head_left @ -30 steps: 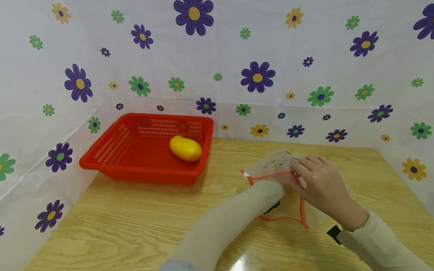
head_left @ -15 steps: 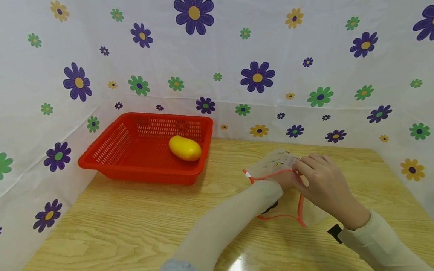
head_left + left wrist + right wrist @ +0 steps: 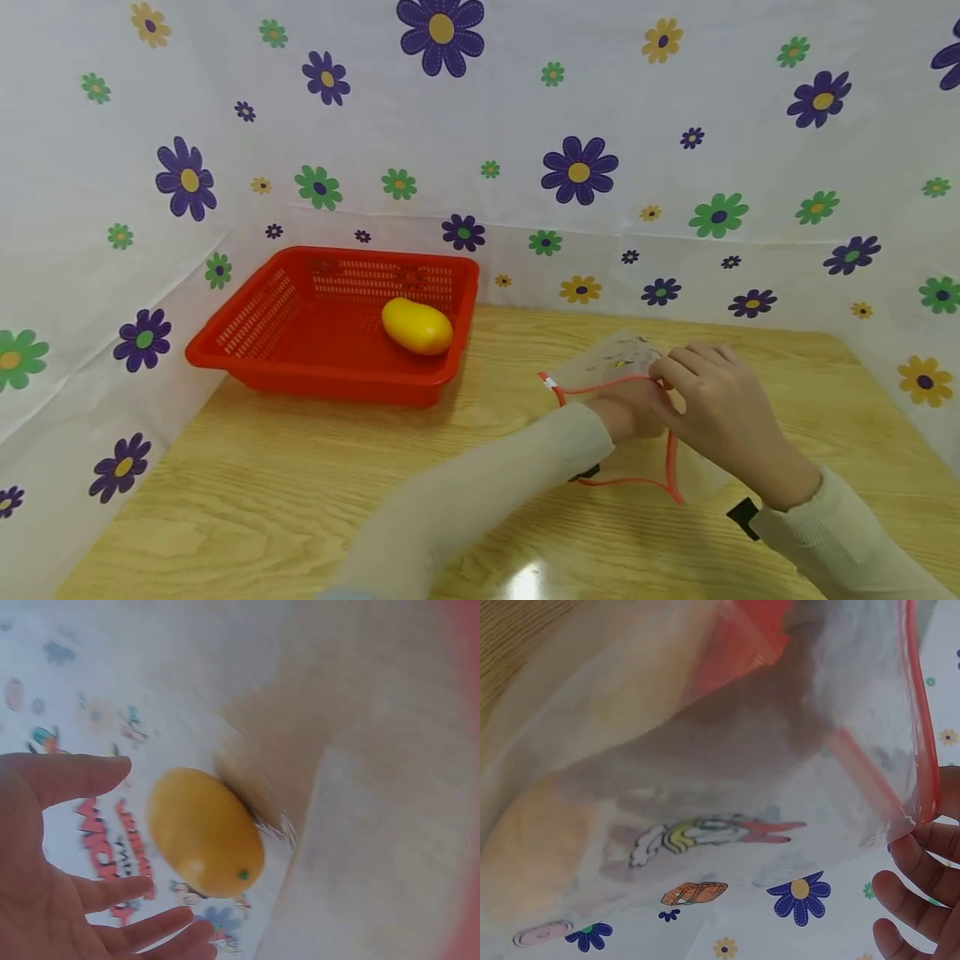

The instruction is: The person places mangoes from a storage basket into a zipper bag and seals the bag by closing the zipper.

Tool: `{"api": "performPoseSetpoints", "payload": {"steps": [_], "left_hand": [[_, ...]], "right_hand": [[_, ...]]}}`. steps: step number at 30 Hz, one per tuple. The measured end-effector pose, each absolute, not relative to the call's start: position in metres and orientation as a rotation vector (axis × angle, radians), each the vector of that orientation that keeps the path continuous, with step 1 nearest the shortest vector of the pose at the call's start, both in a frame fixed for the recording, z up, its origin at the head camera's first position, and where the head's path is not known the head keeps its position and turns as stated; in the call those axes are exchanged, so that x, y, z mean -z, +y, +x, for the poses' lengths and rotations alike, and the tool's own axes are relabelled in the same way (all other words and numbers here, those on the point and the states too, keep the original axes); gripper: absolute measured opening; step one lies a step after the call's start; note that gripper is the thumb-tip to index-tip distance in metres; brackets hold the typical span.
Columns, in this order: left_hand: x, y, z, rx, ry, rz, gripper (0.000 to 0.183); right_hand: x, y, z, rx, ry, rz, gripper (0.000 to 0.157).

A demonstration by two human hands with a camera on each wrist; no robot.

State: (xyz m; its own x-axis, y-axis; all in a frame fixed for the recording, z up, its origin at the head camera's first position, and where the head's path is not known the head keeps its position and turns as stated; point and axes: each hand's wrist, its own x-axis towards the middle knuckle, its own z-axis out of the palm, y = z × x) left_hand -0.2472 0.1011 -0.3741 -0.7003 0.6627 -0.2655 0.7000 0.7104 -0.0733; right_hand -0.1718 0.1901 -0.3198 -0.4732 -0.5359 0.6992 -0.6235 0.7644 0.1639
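Note:
A clear zip bag [image 3: 667,467] with red edging and cartoon prints stands with its mouth held apart. My right hand [image 3: 723,412] pinches its upper rim, as the right wrist view also shows at the red edge [image 3: 924,742]. Through the mouth reaches my left hand [image 3: 626,407], partly veiled by the film. In the left wrist view that hand [image 3: 71,889] has its thumb and fingers spread. Just beyond the fingertips, inside the bag, lies a yellow-orange mango-shaped fruit [image 3: 202,832] with a small green spot, apart from the thumb.
A red slatted basket [image 3: 322,387] stands at the back left of the wooden table [image 3: 285,500]. One yellow mango-shaped fruit [image 3: 417,326] lies in its right side. A white flower-print cloth [image 3: 510,108] closes off the back and sides.
My left forearm has drawn back a little from the bag, so the bare wrist now shows at its mouth. The right hand keeps its pinch on the rim. The head view shifts slightly.

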Motion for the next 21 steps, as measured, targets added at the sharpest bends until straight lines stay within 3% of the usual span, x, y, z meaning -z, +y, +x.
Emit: {"api": "performPoseSetpoints", "payload": {"steps": [4,10,21], "left_hand": [[0.370,0.093,-0.238,-0.115,2.743,0.959,0.012],[0.370,0.076,-0.224,-0.127,2.894,1.129,0.011],[0.372,0.058,-0.210,-0.046,3.000,1.154,0.061]], "right_hand": [[0.319,0.191,-0.172,-0.139,-2.175,0.864,0.018],[0.319,0.192,-0.173,-0.148,-2.178,0.865,0.014],[0.319,0.193,-0.171,-0.160,-2.168,0.863,0.013]]}}
